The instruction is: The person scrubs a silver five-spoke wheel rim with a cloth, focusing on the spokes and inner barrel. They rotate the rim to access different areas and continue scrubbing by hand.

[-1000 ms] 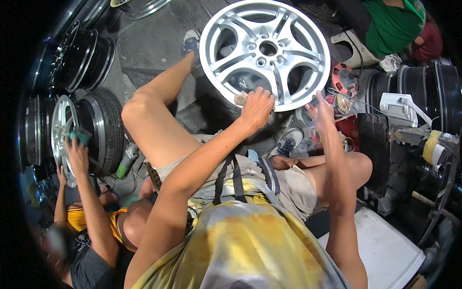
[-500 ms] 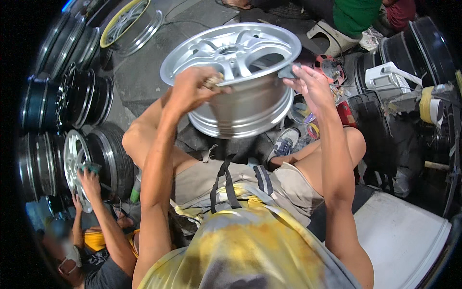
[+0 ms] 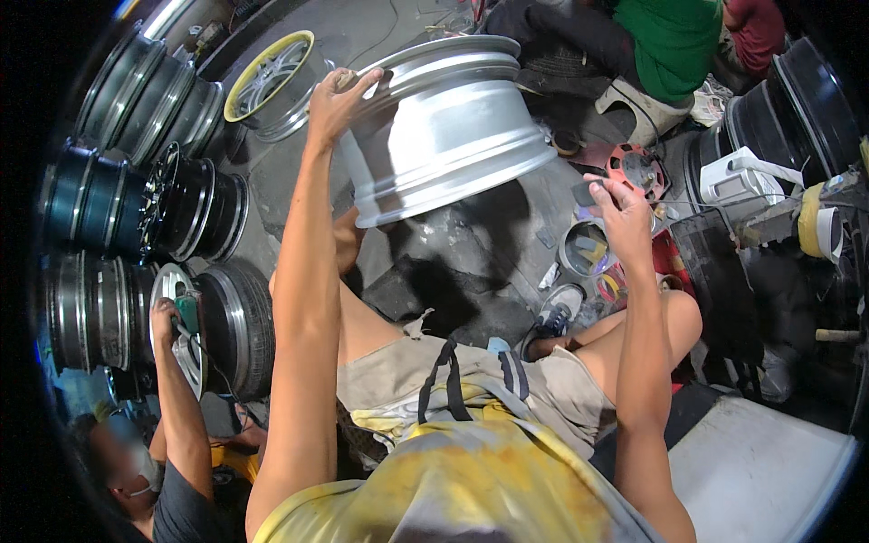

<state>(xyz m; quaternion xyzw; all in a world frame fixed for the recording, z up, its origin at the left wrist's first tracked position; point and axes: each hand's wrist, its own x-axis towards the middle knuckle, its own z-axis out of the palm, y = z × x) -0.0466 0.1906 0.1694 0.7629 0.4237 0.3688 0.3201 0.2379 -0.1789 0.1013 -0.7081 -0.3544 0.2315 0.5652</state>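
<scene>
A silver alloy wheel rim (image 3: 453, 127) is tipped up in front of me, its smooth barrel toward me and its spoked face turned away. My left hand (image 3: 337, 101) is closed on the rim's upper left edge, fingers over the lip. A small tan lump shows among those fingers; I cannot tell what it is. To the right of the rim, my right hand (image 3: 623, 213) is apart from it. Between its thumb and fingers sits a small dark grey pad (image 3: 584, 192), possibly sandpaper. How the rim is supported at its far side is hidden.
Stacked dark rims (image 3: 90, 204) and a tyre (image 3: 237, 326) line the left, where a co-worker's hand holds a green tool (image 3: 187, 308) against a rim. A yellow-lipped rim (image 3: 269, 77) lies behind. At right are a red round device (image 3: 636, 172), a bowl (image 3: 587, 249) and a white stool (image 3: 643, 113).
The rim has gone from lying face up to being tipped, barrel toward me. My left hand rose with its edge. My right hand moved away from the rim, down and to the right.
</scene>
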